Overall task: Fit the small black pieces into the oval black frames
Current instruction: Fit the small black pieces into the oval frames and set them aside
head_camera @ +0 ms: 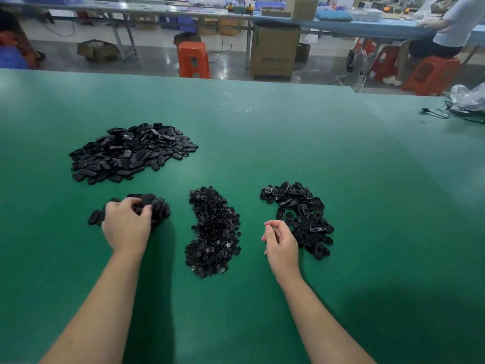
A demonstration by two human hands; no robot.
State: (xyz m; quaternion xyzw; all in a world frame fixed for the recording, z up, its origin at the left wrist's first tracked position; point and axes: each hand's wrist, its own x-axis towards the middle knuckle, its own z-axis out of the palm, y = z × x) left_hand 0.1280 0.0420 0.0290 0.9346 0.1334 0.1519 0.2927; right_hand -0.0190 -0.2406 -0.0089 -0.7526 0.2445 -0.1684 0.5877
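A big heap of oval black frames lies at the back left of the green table. A small cluster of oval frames sits in front of it, and my left hand lies over it with fingers curled round one or more of them. A long pile of small black pieces runs down the middle. On the right lies a pile of oval frames with holes. My right hand hovers just left of that pile, fingers loosely curled, holding nothing I can see.
Black cables and a clear plastic bag lie at the table's far right. Beyond the far edge stand orange stools, a cardboard box and another workbench where a person sits.
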